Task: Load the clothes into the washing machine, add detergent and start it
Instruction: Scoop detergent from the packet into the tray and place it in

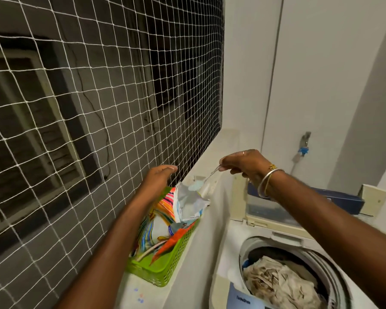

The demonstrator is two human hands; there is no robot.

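Note:
A colourful detergent packet (185, 206) stands open-topped in a green plastic basket (165, 267) on the ledge. My left hand (157, 178) grips the packet's upper left edge. My right hand (245, 162) pinches the handle of a clear scoop (206, 182) that holds pale blue powder just above the packet's mouth. At lower right the top-loading washing machine (232, 253) stands with its lid (267, 208) raised, and crumpled beige clothes (276, 282) fill the drum.
White netting (98, 97) covers the opening on the left, right behind the basket. Other packets, one of them orange (172, 244), lie in the basket. A tap (304, 144) with a blue fitting sticks out of the wall behind the machine.

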